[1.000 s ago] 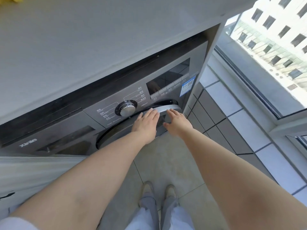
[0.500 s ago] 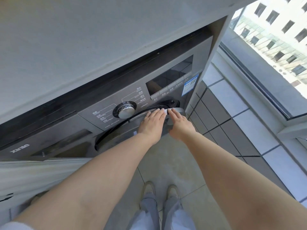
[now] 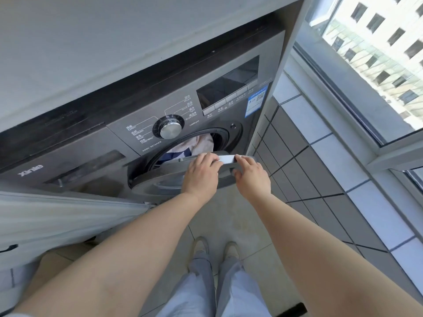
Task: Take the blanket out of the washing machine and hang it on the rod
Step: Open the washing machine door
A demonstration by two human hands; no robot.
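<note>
Head view: washing machine (image 3: 91, 156) door (image 3: 169, 179) ajar, blanket (image 3: 201, 144) inside drum

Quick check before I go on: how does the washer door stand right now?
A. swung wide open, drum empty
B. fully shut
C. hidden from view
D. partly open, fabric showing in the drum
D: both hands, left hand and right hand, hold the door by its handle, pulled partly away, and light fabric shows in the drum opening.

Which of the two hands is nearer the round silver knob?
The left hand. It grips the door handle just below and right of the knob; the right hand holds the handle's far end, toward the tiled wall.
</note>
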